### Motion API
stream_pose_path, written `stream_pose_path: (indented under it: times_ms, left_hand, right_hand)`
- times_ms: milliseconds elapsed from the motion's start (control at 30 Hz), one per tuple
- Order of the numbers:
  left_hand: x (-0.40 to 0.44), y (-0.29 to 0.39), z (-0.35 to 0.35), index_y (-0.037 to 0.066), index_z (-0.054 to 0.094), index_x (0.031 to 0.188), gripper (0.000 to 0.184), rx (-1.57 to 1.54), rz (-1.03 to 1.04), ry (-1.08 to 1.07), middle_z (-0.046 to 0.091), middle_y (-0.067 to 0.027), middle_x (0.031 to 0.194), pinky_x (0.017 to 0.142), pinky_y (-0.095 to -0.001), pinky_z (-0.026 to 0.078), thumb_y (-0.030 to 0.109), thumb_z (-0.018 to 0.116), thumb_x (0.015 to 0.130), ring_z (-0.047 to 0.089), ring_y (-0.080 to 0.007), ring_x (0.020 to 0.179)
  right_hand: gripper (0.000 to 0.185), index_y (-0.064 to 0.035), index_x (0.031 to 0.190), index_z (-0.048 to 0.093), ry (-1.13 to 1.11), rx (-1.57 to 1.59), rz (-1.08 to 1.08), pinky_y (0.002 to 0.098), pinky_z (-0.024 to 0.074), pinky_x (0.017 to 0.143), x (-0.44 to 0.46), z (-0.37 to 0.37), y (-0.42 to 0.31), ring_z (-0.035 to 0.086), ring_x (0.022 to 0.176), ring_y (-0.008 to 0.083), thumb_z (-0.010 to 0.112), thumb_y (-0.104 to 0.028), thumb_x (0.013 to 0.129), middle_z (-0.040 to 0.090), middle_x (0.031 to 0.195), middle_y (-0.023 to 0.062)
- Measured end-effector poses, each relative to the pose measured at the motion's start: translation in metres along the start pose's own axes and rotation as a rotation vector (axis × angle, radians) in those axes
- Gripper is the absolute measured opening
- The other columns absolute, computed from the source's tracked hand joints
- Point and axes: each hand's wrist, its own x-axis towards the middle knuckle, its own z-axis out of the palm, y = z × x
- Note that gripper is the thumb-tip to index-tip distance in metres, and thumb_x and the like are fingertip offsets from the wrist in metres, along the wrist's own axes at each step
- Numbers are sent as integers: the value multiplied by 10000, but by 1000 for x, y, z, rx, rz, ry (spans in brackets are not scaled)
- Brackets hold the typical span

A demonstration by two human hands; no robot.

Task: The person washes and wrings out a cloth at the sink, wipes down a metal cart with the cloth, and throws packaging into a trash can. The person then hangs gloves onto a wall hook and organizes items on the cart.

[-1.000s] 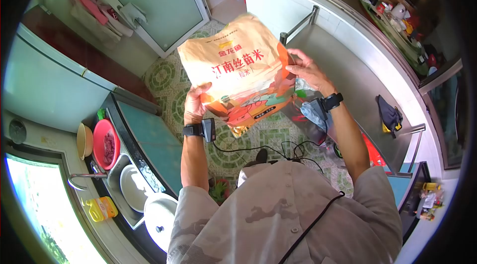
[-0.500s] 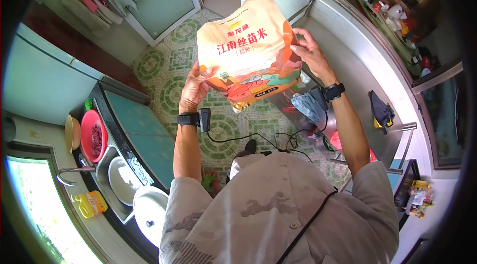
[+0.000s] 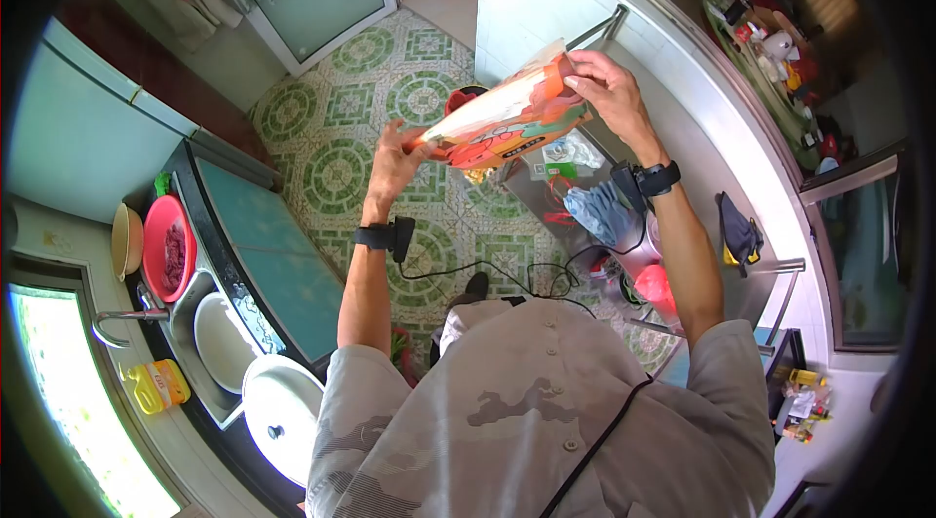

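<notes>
A rice bag (image 3: pixel 507 123), orange and cream with a colourful printed front, is held up between my two hands in front of me. It is tilted so that its face is seen at a steep slant, with the top edge pointing away. My left hand (image 3: pixel 395 165) grips its left edge between thumb and fingers. On the opposite side, my right hand (image 3: pixel 609 97) pinches the right edge near the upper corner. Both wrists carry black straps with small devices and a cable. The bag's back is hidden.
At left, a sink (image 3: pixel 232 406) borders a pink basin (image 3: pixel 161 245), a yellow oil jug (image 3: pixel 156 385) and a white lid (image 3: pixel 278 411). To the right, a metal counter (image 3: pixel 673 118) holds a blue cloth bag (image 3: pixel 600 211). Green patterned tiles (image 3: pixel 341 172) cover the floor.
The bag has tipped so its top leans away and its face is now foreshortened. A red-and-dark container behind it has come into view. Both hands keep their hold.
</notes>
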Motion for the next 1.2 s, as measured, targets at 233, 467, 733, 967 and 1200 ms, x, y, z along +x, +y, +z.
stream_pose_path:
  times_ms: [233, 467, 733, 967, 1200]
  left_hand:
    - [-2, 48, 41, 20, 585, 1127, 345, -141, -17, -259, 593, -76, 1053, 785, -286, 475, 173, 684, 833, 560, -141, 915]
    - [-13, 44, 35, 21, 592, 1133, 226, -635, -170, -129, 636, -4, 995, 777, -247, 484, 79, 557, 918, 574, -79, 868]
    - [-14, 20, 25, 41, 569, 1158, 245, -1067, -192, -107, 627, -60, 1124, 873, -314, 499, 40, 555, 913, 605, -156, 993]
    - [-19, 22, 27, 33, 559, 1176, 269, -1128, -200, -132, 615, -78, 1173, 915, -329, 489, 49, 568, 908, 598, -170, 1048]
    - [-20, 7, 29, 27, 491, 1267, 363, -1158, -182, -155, 575, -91, 1227, 959, -376, 458, 45, 533, 907, 565, -205, 1101]
  right_hand:
    - [225, 2, 1061, 624, -51, 6, -195, 262, 519, 735, 15, 55, -8, 660, 834, 166, 599, -69, 849, 687, 950, 116]
    - [594, 17, 1250, 470, 377, -305, -205, 387, 420, 958, -4, 36, 8, 507, 1159, 285, 718, -256, 785, 538, 1214, 195]
    - [464, 26, 1065, 566, -86, 15, 203, 255, 495, 747, -40, 47, 57, 600, 817, 119, 744, -310, 798, 624, 904, 65]
    - [315, 1, 1026, 543, -60, 476, 228, 251, 491, 646, -38, 54, 60, 585, 745, 92, 724, -116, 797, 602, 829, 44]
    - [421, 4, 1151, 511, 39, 456, 177, 229, 498, 661, -38, 62, 56, 600, 757, 89, 716, -74, 791, 623, 878, 52]
